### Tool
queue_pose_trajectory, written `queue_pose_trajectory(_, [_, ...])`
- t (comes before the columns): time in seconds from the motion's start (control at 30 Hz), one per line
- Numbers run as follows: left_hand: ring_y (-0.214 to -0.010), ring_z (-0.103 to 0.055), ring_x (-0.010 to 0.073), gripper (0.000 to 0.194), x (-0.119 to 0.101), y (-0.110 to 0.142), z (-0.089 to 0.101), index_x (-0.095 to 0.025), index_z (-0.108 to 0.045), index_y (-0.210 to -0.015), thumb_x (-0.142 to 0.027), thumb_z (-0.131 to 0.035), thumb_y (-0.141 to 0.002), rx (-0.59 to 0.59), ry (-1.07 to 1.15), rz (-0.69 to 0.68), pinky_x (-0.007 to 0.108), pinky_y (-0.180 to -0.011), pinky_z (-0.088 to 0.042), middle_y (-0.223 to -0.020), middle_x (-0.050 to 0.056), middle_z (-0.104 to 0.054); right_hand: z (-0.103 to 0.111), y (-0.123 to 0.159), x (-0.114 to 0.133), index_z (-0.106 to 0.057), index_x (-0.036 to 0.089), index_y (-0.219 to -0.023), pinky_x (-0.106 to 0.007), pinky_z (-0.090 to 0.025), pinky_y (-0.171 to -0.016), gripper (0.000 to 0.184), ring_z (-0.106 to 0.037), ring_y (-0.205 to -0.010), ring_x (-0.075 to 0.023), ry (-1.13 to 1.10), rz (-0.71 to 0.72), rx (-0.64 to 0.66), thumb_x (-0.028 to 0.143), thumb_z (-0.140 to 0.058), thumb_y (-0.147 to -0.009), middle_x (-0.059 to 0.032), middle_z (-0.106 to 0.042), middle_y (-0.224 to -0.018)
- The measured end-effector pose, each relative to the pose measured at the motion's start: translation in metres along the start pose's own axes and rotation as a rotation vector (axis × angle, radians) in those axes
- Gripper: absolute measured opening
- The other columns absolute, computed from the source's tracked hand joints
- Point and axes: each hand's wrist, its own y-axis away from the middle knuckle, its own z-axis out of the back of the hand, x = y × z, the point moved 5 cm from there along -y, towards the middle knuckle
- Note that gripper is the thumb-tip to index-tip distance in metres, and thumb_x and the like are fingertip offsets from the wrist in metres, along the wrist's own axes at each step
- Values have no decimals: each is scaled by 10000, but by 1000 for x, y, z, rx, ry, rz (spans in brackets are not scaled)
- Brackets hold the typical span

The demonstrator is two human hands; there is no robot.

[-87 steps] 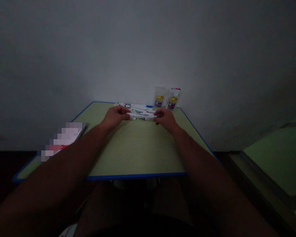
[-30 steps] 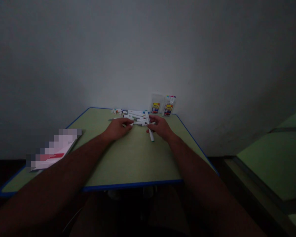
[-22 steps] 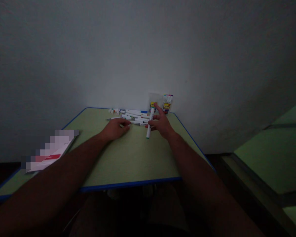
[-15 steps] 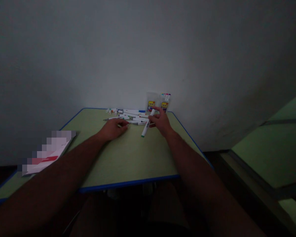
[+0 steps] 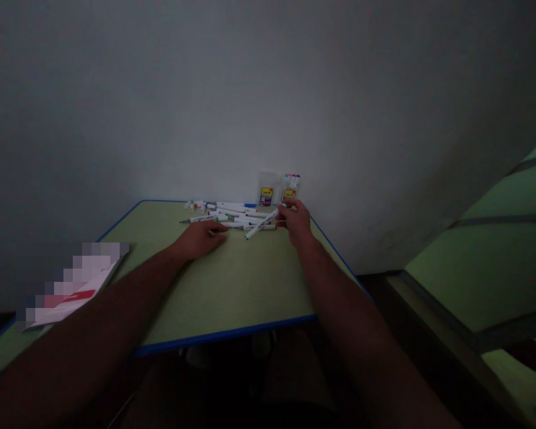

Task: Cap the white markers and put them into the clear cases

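Note:
A white marker [image 5: 262,224] with green ends slants down to the left, its upper end pinched in the fingers of my right hand [image 5: 296,221]. Its lower end hangs over the front of a loose pile of white markers [image 5: 246,220]. My left hand [image 5: 202,239] rests on the table at the pile's left front, thumb and fingers apart, with nothing visible between them. Just behind its fingers lies a marker with a dark pointed tip [image 5: 199,218]. Several loose caps [image 5: 195,206] are at the pile's back left.
Two clear pouches stand against the wall at the back: one without markers showing [image 5: 267,189], the other holding colour-capped markers [image 5: 291,187]. A pinkish-white flat packet [image 5: 89,286] with a red stripe lies at the left. Blue edging [image 5: 232,333] rims the pale green table [image 5: 241,286].
The marker in my right hand has turned to lie flatter, its upper end now at my fingertips. My left hand has barely moved. The whole view has shifted slightly.

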Motion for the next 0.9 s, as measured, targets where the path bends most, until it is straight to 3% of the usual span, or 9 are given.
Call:
queue_pose_trajectory(0.17, [-874, -690, 271, 343, -4, 0, -6, -235, -792, -951, -441, -661, -710, 83, -66, -91, 390, -856, -515, -946, 80, -771, 8, -9, 8, -567, 191, -950, -196, -543, -450, 175, -610, -517, -89, -7, -27, -77, 131, -652, -810, 39, -618, -697])
queue_pose_trajectory(0.3, [-995, -683, 283, 316, -5, -1, -11, -241, -788, -944, -415, -641, -725, 138, -88, -197, 414, -948, -484, -1027, 84, -771, 16, -26, 26, -565, 177, -904, -193, -543, -456, 108, -617, -531, -91, 53, 3, -66, 168, -650, -838, 12, -636, -699])
queue_pose_trajectory(0.67, [-1070, -649, 317, 418, -11, 2, -16, -172, -756, -1076, -444, -539, -843, 193, -205, -352, 485, -1004, -446, -1113, 161, -733, 54, -89, 122, -587, 162, -814, -195, -534, -446, 97, -623, -541, -97, 140, 241, -170, 83, -636, -784, 3, -619, -700])
queue_pose_trajectory(0.9, [-1088, -637, 325, 372, -7, 2, -16, -203, -764, -1052, -430, -591, -813, 169, -166, -321, 486, -1014, -442, -1117, 144, -732, 51, -115, 162, -584, 146, -799, -211, -550, -464, 91, -607, -516, -90, 225, 342, -219, 60, -610, -809, 8, -583, -670])
